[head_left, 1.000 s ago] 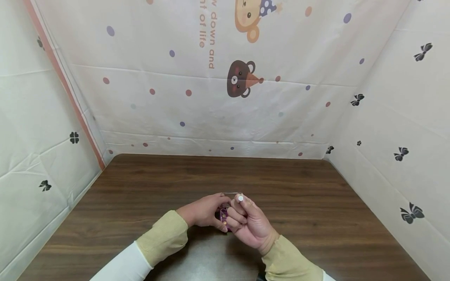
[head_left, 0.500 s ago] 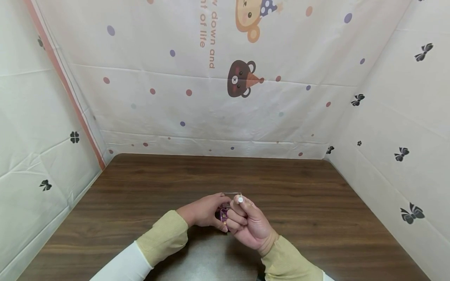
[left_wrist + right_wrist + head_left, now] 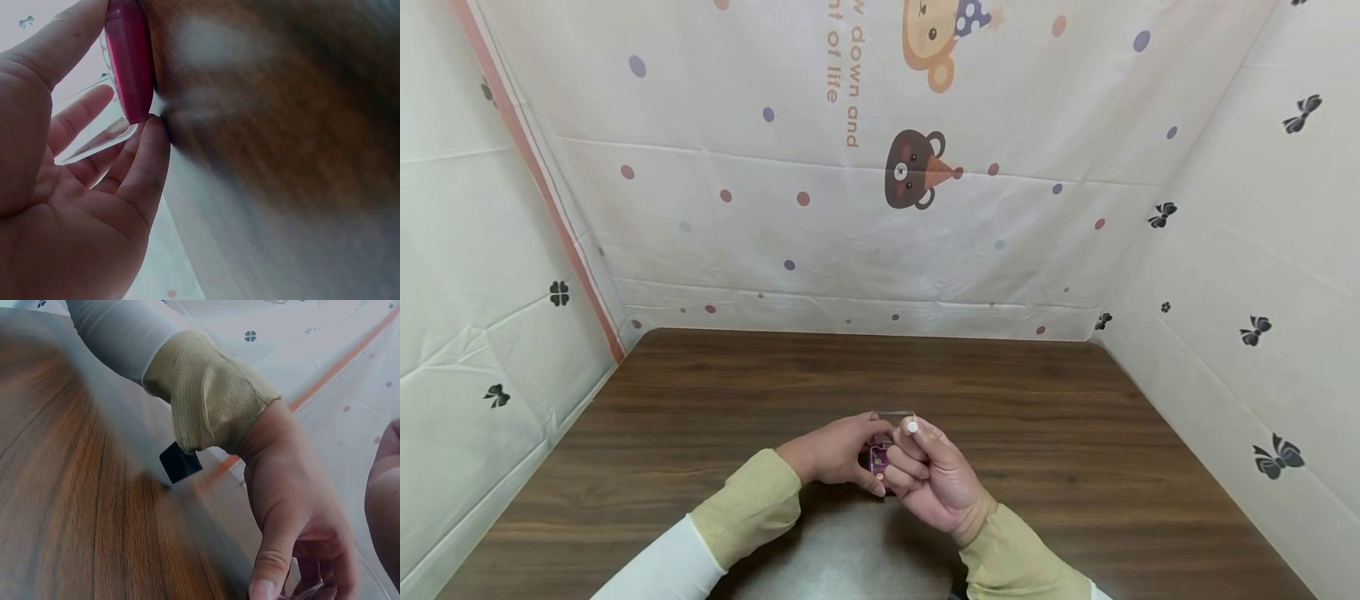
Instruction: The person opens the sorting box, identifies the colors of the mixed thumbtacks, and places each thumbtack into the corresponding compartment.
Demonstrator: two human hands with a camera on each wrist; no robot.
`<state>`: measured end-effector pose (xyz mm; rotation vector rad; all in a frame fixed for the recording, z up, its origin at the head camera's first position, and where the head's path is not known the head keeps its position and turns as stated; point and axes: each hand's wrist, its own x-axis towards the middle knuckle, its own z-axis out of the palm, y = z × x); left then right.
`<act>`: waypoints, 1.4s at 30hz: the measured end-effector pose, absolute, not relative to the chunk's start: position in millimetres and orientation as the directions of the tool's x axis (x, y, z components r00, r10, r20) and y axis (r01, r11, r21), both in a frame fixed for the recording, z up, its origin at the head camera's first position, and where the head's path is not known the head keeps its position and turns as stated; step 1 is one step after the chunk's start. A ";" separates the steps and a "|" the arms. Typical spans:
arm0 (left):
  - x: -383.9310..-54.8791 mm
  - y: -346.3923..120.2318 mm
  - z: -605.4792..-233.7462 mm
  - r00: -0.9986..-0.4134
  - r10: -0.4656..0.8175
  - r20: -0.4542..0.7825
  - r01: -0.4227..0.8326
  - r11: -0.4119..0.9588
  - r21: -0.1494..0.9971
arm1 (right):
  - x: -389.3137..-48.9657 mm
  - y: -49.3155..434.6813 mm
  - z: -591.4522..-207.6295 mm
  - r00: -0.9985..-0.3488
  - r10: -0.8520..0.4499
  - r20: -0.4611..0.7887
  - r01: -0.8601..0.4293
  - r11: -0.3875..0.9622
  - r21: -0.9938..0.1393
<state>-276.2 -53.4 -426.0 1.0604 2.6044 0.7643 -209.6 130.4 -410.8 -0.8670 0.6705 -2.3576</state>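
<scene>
A small box with a magenta base [image 3: 130, 62] and a raised clear plastic lid [image 3: 94, 140] stands on the wooden table. My left hand [image 3: 838, 450] grips it from the left, thumb at one edge and fingers at the other. In the head view, the box's purple inside [image 3: 878, 458] shows partly between my hands. My right hand [image 3: 938, 479], beside the box, pinches a small thing with a round white end [image 3: 913, 427] between thumb and index finger; the rest of that thing is hidden. The other right fingers curl in front of the box. The right wrist view mainly shows my left hand [image 3: 290, 481].
The brown wooden table [image 3: 737, 375] extends around my hands. A printed cloth [image 3: 850, 242] hangs behind it, with more cloth at both sides. A black block-like thing [image 3: 180, 464] shows below the left sleeve in the right wrist view.
Both hands stay almost in place. The white end shifts very slightly within the right fingers' pinch; the box stays where it is.
</scene>
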 end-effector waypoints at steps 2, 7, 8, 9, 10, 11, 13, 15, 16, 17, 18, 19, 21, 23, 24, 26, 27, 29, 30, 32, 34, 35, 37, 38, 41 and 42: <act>-276.1 -53.3 -426.2 -0.713 0.701 -0.013 0.585 0.605 0.540 | -210.5 132.4 -411.7 -0.677 -0.617 0.401 0.288 -0.723 -0.627; -276.1 -53.4 -426.4 -0.716 0.698 -0.019 0.587 0.616 0.525 | -214.1 138.8 -412.6 -0.765 -0.601 0.232 0.261 -0.619 -0.741; -276.2 -53.4 -426.6 -0.716 0.698 -0.018 0.589 0.618 0.520 | -214.9 140.1 -412.6 -0.780 -0.597 0.187 0.266 -0.587 -0.765; -276.0 -53.4 -426.5 -0.714 0.700 -0.016 0.592 0.617 0.518 | -215.7 141.5 -412.5 -0.794 -0.591 0.140 0.272 -0.553 -0.788; -275.9 -53.3 -426.6 -0.714 0.700 -0.015 0.594 0.616 0.517 | -216.5 142.9 -412.3 -0.806 -0.583 0.100 0.275 -0.518 -0.810; -275.8 -53.3 -426.7 -0.714 0.700 -0.016 0.593 0.617 0.518 | -217.4 144.4 -412.2 -0.817 -0.574 0.061 0.278 -0.483 -0.830; -275.7 -53.3 -426.5 -0.717 0.696 -0.019 0.588 0.620 0.519 | -219.5 147.7 -412.2 -0.840 -0.543 -0.006 0.274 -0.413 -0.869; -275.9 -53.3 -426.4 -0.722 0.692 -0.027 0.578 0.624 0.526 | -221.8 151.4 -412.6 -0.861 -0.504 -0.061 0.268 -0.349 -0.898; -276.2 -53.2 -426.7 -0.724 0.689 -0.032 0.573 0.627 0.528 | -223.2 153.3 -413.2 -0.870 -0.486 -0.082 0.266 -0.322 -0.909; -276.6 -53.2 -427.1 -0.725 0.687 -0.037 0.569 0.629 0.530 | -224.6 155.1 -413.7 -0.878 -0.468 -0.102 0.267 -0.301 -0.916; -276.8 -53.0 -427.3 -0.728 0.685 -0.043 0.564 0.633 0.531 | -226.0 156.7 -414.2 -0.885 -0.451 -0.118 0.266 -0.281 -0.922; -276.9 -53.0 -427.3 -0.729 0.683 -0.047 0.560 0.635 0.532 | -227.6 158.2 -414.8 -0.891 -0.435 -0.130 0.262 -0.259 -0.930; -277.3 -53.0 -427.5 -0.734 0.677 -0.057 0.553 0.643 0.530 | -231.0 159.8 -415.4 -0.904 -0.403 -0.142 0.238 -0.199 -0.951; -277.4 -53.4 -427.4 -0.735 0.675 -0.065 0.550 0.649 0.526 | -234.8 161.0 -416.0 -0.921 -0.361 -0.146 0.194 -0.099 -0.976; -277.6 -53.5 -427.3 -0.736 0.674 -0.070 0.547 0.652 0.525 | -236.7 161.4 -416.5 -0.931 -0.337 -0.141 0.160 -0.031 -0.987; -277.9 -53.7 -426.9 -0.735 0.674 -0.079 0.544 0.655 0.525 | -240.0 162.0 -417.6 -0.950 -0.285 -0.125 0.094 0.121 -0.988; -278.0 -54.0 -426.8 -0.733 0.675 -0.083 0.543 0.655 0.526 | -241.6 162.3 -418.3 -0.958 -0.264 -0.111 0.058 0.200 -0.978; -277.8 -53.8 -425.8 -0.733 0.674 -0.095 0.538 0.659 0.526 | -243.0 162.9 -419.0 -0.971 -0.231 -0.064 -0.023 0.355 -0.935; -277.6 -53.9 -425.3 -0.732 0.674 -0.100 0.536 0.660 0.526 | -243.7 162.7 -419.3 -0.974 -0.226 -0.036 -0.062 0.414 -0.908; -276.7 -54.3 -424.1 -0.731 0.675 -0.101 0.537 0.660 0.525 | -244.1 161.9 -418.7 -0.975 -0.220 0.012 -0.128 0.522 -0.843; -276.1 -54.7 -423.4 -0.730 0.677 -0.097 0.541 0.658 0.524 | -243.4 160.3 -417.2 -0.971 -0.232 0.060 -0.192 0.602 -0.775; -275.8 -54.9 -423.2 -0.728 0.680 -0.092 0.546 0.655 0.522 | -243.1 159.3 -416.7 -0.968 -0.239 0.075 -0.215 0.633 -0.743; -275.4 -55.1 -423.2 -0.724 0.684 -0.084 0.554 0.650 0.520 | -242.0 157.2 -415.7 -0.957 -0.265 0.116 -0.272 0.686 -0.675; -275.3 -55.1 -423.0 -0.723 0.686 -0.080 0.558 0.648 0.518 | -241.7 156.2 -415.3 -0.951 -0.279 0.133 -0.297 0.705 -0.644; -275.4 -55.0 -423.2 -0.724 0.686 -0.080 0.558 0.649 0.517 | -241.5 153.2 -415.6 -0.929 -0.324 0.181 -0.369 0.748 -0.551; -275.4 -55.0 -423.3 -0.724 0.685 -0.081 0.555 0.649 0.519 | -241.5 152.2 -415.9 -0.922 -0.338 0.190 -0.386 0.756 -0.528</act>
